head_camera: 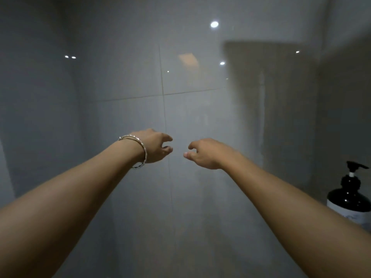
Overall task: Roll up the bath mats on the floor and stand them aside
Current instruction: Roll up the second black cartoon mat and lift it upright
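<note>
Nearest the camera, the left forearm [60, 207] enters from the lower left corner and the right forearm [301, 207] from the lower right, both bare and converging toward the centre. A dark pump bottle [349, 199] with a pale label stands at the right edge, just beside the right forearm; this is the only obstruction close to either arm. A thin metal bangle [145, 153] sits on the left wrist.

Further out, the left hand [155, 146] and right hand [202, 153] hang in the air near each other with a small gap between them. Each has loosely curled fingers and grips nothing.

Beyond the hands stands a glossy grey tiled wall [128, 77], crossed by one vertical and one horizontal grout line and carrying reflected light spots. A darker panel [271, 87] occupies the upper right. A side wall closes the left. The bath mats cannot be located from this view; their position relative to the hands cannot be told.
</note>
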Tool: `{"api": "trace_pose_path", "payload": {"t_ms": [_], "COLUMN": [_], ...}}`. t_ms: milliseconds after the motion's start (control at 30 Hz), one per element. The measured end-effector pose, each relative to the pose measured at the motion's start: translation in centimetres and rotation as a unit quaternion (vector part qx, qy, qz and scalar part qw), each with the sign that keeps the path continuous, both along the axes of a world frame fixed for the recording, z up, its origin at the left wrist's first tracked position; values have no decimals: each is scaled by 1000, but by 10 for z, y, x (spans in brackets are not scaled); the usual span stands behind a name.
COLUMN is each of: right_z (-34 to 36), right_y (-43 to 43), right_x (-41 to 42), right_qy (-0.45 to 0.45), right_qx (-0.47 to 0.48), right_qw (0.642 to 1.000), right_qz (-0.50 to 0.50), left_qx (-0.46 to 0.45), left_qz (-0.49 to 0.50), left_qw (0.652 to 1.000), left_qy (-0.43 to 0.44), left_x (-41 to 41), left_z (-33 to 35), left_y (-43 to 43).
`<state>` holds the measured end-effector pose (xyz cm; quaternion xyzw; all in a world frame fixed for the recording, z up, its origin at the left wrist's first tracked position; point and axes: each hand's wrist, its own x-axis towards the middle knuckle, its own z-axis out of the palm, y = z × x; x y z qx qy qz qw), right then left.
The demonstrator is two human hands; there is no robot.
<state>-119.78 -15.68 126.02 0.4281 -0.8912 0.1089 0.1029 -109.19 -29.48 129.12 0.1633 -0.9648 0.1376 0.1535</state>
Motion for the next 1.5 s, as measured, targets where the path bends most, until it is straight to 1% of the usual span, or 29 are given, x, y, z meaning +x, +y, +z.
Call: {"api": "trace_pose_path", "payload": {"t_ms": [133,367,633,767,867,1033,1200,1333,1500], "right_z": [-3,-31,-79,-103,-115,-148,-206,-249,-299], "right_y": [5,-9,-56,-82,-99,-124,-154,-171,-186], "right_x": [-36,-83,-128,-152,-169,-196,-210,-219,-236], "right_qy": [-3,-34,-69,-77,-97,-130,-180,-216,-249], "right_qx": [-12,23,71,100,115,157,208,250,271], "right_qw": [1000,999,995,991,986,972,951,935,925], "right_qz": [-1,0,-5,-35,-67,-113,-142,-130,-97], "left_qx": [16,39,55,75,106,160,215,239,278], "left_qz": [-1,-2,-3,-19,-42,-80,-111,-106,-82], "left_qw": [1000,999,996,992,987,972,948,931,911], "left_qy": [-2,-22,-74,-103,-111,-154,-207,-256,-295], "left_x": [-36,-83,-136,-167,-189,-224,-246,-256,-267], "left_z": [0,-29,-91,-121,-137,-186,-255,-305,-354], "left_y": [11,0,-57,-96,-130,-181,-214,-227,-225]}}
